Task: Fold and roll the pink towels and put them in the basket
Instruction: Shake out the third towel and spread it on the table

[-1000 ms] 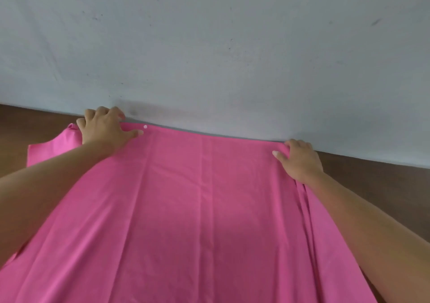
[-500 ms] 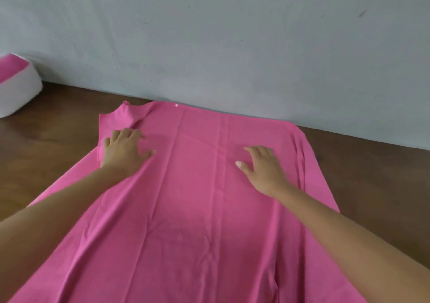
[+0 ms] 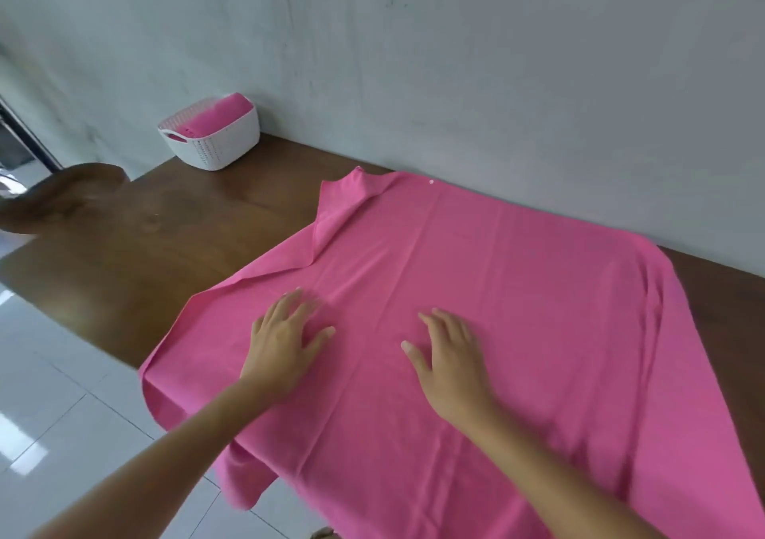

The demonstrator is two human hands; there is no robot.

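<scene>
Towel (image 3: 517,290) spread on counter (image 3: 165,228), near edge overhanging; left hand (image 3: 285,340), right hand (image 3: 451,360) flat on it, gripping nothing. Basket (image 3: 215,145) far left, nearer left hand.

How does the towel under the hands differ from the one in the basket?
The spread towel lies open on the table, draping over its edge; the basket towel sits compact inside the white basket. The left hand and right hand rest on the spread towel; nothing touches the basket towel. Both are pink.
</scene>
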